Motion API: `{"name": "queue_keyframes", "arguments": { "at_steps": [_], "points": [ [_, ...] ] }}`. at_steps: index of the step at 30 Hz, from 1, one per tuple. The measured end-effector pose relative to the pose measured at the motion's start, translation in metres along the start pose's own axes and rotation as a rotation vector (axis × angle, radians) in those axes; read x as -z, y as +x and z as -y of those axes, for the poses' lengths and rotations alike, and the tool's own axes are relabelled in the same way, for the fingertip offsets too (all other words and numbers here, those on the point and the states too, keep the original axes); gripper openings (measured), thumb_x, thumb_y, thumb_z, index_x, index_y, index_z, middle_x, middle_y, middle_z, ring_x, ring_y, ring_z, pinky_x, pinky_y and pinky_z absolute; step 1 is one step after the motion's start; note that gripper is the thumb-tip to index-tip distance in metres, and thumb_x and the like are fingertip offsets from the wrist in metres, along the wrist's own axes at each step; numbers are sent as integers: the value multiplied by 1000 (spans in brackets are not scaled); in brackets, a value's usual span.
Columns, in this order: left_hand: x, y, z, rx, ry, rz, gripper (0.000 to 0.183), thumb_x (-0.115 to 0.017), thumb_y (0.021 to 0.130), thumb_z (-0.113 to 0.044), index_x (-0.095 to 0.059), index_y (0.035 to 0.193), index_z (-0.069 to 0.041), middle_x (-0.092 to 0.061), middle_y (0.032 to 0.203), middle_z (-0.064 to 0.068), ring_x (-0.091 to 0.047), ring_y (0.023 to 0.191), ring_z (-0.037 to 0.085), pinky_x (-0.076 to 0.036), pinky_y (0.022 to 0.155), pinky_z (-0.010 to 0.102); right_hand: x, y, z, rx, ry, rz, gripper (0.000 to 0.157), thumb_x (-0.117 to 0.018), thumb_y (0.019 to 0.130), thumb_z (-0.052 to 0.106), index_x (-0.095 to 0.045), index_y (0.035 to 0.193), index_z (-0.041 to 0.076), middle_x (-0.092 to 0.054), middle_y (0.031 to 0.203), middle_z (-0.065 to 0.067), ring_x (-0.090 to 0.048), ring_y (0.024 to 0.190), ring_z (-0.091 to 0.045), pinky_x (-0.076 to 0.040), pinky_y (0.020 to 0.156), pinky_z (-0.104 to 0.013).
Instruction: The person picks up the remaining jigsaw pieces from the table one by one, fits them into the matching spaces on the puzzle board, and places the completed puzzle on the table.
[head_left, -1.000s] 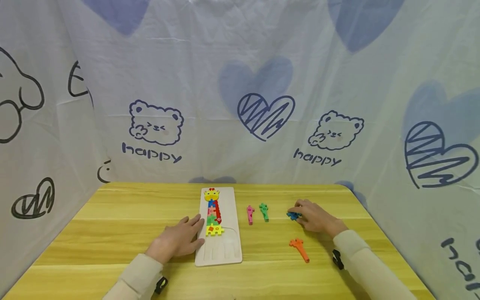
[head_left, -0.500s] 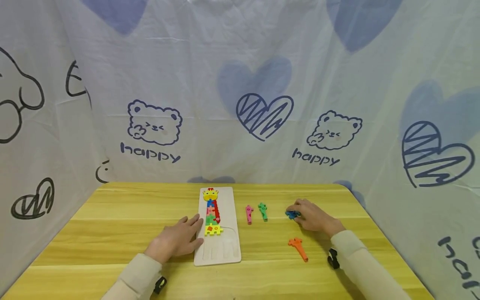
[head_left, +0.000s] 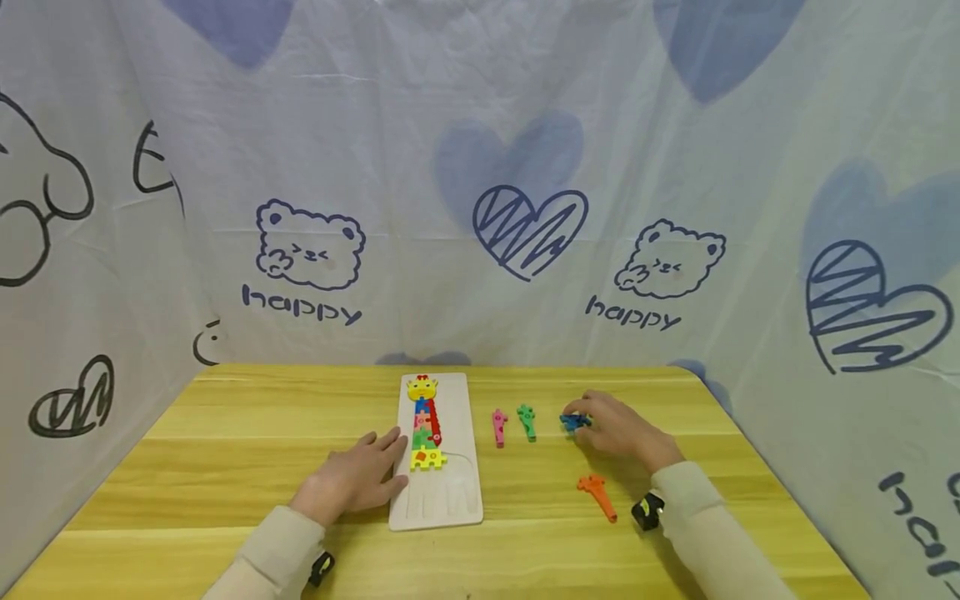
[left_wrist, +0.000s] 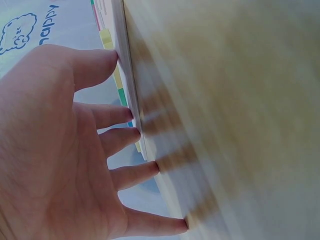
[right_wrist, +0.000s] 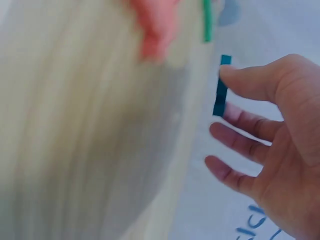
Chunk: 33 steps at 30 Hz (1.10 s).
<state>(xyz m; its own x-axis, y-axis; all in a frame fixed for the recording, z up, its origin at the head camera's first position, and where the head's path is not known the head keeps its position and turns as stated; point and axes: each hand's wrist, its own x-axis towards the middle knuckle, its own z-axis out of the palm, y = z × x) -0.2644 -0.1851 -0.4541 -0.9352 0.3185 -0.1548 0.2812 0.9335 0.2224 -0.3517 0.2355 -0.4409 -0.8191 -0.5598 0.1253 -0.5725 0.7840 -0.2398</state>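
My left hand (head_left: 352, 477) rests with spread, straight fingers at the left edge of a pale puzzle board (head_left: 461, 417); in the left wrist view its thumb (left_wrist: 97, 65) touches the board's side. On the board lies a giraffe puzzle: a yellow head (head_left: 422, 388), a column of coloured neck pieces (head_left: 422, 422), a red strip (head_left: 435, 423) and a yellow body piece (head_left: 427, 459). Empty recesses show below it. To the right, my right hand (head_left: 618, 427) pinches a blue puzzle piece (head_left: 575, 422) between thumb and fingers; the right wrist view shows this piece (right_wrist: 222, 85) edge-on, off the table.
A pink piece (head_left: 499, 427) and a green piece (head_left: 527, 423) lie right of the board. Nearer the front is an orange piece (head_left: 597, 497). All lie on a wooden table (head_left: 225, 433) with printed white cloth (head_left: 420, 167) behind and at the sides.
My right hand has moved slightly left with the blue piece, toward the green one. My left hand and the board have stayed in place.
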Motion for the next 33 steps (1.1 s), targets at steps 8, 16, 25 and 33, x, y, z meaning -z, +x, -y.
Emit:
{"name": "queue_keyframes", "arguments": {
  "at_steps": [8, 16, 25, 33],
  "points": [
    [1, -1, 0, -1, -6, 6, 67, -56, 104, -43, -38, 161, -11, -31, 170, 10, -32, 153, 48, -32, 103, 87, 4, 9, 29, 29, -52, 7, 28, -75, 94, 14, -74, 122, 9, -66, 104, -4, -56, 90, -16, -53, 80, -36],
    [0, 0, 1, 2, -4, 3, 68, -56, 104, -44, -38, 160, -12, -32, 170, 9, -32, 153, 47, -32, 103, 87, 4, 14, 51, 89, -96, 8, 27, -78, 92, 14, -74, 118, 8, -67, 103, -5, -56, 89, -16, -53, 81, -37],
    [1, 0, 0, 5, 1, 7, 68, -57, 104, -45, -39, 160, -12, -32, 170, 9, -33, 153, 47, -32, 103, 87, 2, 21, 71, 135, -129, -2, 27, -79, 91, 15, -75, 116, 8, -69, 107, -7, -62, 94, -20, -57, 86, -41],
    [0, 0, 0, 5, -3, 9, 68, -56, 104, -44, -38, 160, -12, -32, 170, 9, -33, 153, 47, -32, 103, 87, -6, 28, 87, 162, -116, -13, 29, -80, 91, 17, -76, 119, 9, -70, 107, -6, -63, 97, -21, -58, 91, -41]
  ]
}}
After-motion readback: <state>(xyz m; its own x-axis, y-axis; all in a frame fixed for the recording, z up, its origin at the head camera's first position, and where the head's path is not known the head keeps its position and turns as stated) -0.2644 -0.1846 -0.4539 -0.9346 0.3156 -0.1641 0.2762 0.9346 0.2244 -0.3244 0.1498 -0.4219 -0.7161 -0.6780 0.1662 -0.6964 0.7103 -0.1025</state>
